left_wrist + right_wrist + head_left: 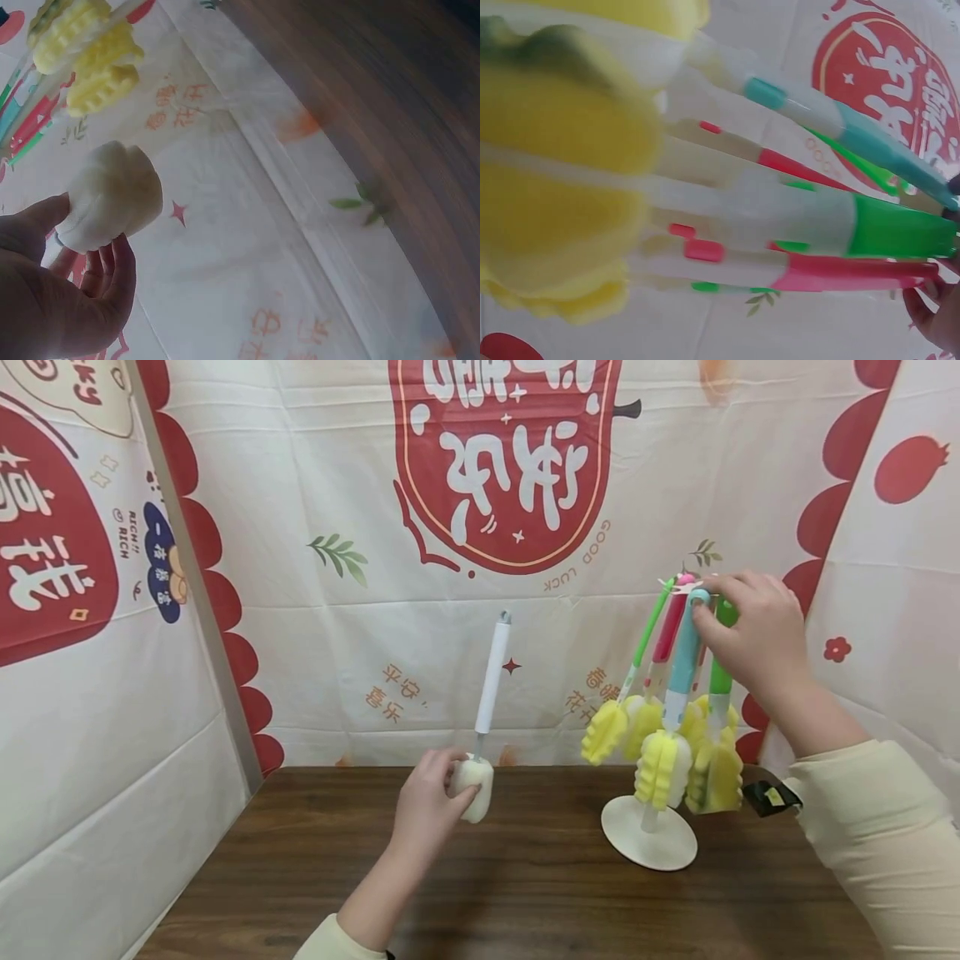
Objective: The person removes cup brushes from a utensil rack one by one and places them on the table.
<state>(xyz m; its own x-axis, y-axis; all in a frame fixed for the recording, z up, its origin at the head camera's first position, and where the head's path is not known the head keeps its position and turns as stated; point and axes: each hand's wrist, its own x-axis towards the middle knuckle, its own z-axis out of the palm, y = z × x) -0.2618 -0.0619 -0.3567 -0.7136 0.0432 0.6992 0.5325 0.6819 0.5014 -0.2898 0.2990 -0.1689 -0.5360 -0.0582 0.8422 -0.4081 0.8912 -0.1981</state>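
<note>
My left hand (pixel 431 797) grips a white cup brush by its sponge head (pixel 474 787), thumb on one side and fingers on the other. Its white handle (pixel 493 677) points upward, with a grey loop at the tip. In the left wrist view the sponge (pixel 112 196) sits between thumb and fingertips. My right hand (pixel 757 627) is at the top of a brush stand, pinching the upper end of a blue-handled sponge brush (pixel 682 660). In the right wrist view, green (pixel 904 225) and pink (pixel 855 271) handles converge near the fingers at the right edge.
The stand's round white base (pixel 637 850) is over the right part of the brown wooden table (pixel 360 852). Several yellow-and-white sponge heads (pixel 603 731) hang around it. A small black item (pixel 772 797) lies near my right sleeve. Printed cloth (pixel 315 668) encloses the back and sides.
</note>
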